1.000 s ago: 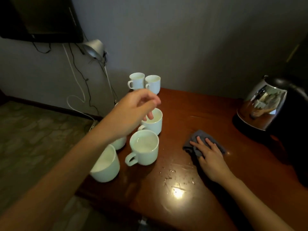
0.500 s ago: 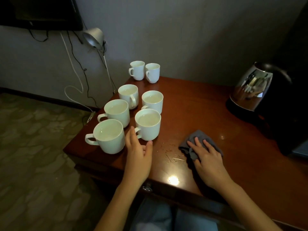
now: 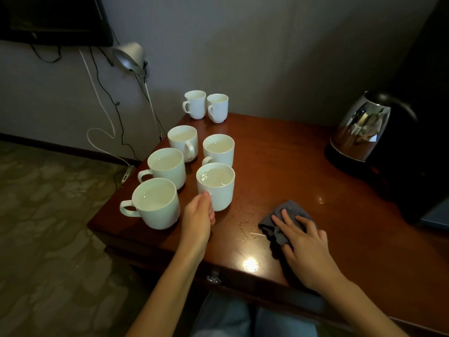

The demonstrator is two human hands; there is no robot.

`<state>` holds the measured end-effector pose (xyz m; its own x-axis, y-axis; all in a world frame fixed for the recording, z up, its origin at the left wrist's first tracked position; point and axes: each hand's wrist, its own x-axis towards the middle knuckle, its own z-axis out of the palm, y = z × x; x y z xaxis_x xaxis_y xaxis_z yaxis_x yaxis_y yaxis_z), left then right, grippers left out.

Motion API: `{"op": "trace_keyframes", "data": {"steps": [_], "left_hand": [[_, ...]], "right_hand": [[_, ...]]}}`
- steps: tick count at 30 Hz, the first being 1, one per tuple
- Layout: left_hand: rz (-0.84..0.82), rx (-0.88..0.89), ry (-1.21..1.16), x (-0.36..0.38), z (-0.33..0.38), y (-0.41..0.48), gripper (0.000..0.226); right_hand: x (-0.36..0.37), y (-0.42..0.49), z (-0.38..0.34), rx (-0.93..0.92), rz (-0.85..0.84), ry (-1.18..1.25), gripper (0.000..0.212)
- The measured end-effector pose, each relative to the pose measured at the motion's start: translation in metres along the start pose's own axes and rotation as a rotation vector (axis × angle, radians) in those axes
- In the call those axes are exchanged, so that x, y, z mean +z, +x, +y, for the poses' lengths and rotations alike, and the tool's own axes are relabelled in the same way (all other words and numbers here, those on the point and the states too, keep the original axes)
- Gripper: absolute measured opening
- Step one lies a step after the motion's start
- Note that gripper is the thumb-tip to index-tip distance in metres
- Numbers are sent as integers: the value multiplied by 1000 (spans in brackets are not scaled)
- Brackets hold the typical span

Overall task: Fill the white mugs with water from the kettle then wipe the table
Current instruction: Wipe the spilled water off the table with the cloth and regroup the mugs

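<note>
The front white mug (image 3: pixel 218 188), full of water, stands on the table (image 3: pixel 279 152) at 10 o'clock from the grey cloth (image 3: pixel 286 212) — the left grip (image 3: pixel 198 215) curls round its handle side. The right grip (image 3: pixel 306 244) lies flat and released on the cloth; the kettle (image 3: pixel 362 132) is at 2 o'clock.

A dark flat screen (image 3: pixel 53 18) hangs high on the grey wall (image 3: pixel 267 45) at the upper left, with black cables (image 3: pixel 117 103) trailing below it. Just to its right, a silver lamp shade (image 3: pixel 128 55) tilts downward on a thin stem. A white cord (image 3: pixel 88 138) loops down the wall to a power strip (image 3: pixel 127 173) lying on the mottled floor (image 3: pixel 48 227). A dark baseboard (image 3: pixel 60 145) runs along the foot of the wall. Blue jeans (image 3: pixel 230 317) show at the bottom edge.
</note>
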<state>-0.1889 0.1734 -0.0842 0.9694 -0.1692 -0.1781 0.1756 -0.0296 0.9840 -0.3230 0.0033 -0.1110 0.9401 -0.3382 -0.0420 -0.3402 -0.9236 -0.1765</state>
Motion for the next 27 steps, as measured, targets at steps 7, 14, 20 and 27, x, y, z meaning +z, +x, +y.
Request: {"op": "trace_keyframes", "data": {"steps": [7, 14, 20, 27], "left_hand": [[-65, 45, -157, -19, 41, -28, 37], [-72, 207, -248, -45, 99, -42, 39], [-49, 218, -246, -49, 101, -38, 37], [-48, 209, -253, -55, 92, -38, 40]], "right_hand": [[-5, 47, -21, 67, -17, 58, 52], [9, 109, -94, 143, 0, 177, 55], [18, 105, -133, -144, -75, 154, 54], [6, 34, -54, -305, -67, 44, 68]]}}
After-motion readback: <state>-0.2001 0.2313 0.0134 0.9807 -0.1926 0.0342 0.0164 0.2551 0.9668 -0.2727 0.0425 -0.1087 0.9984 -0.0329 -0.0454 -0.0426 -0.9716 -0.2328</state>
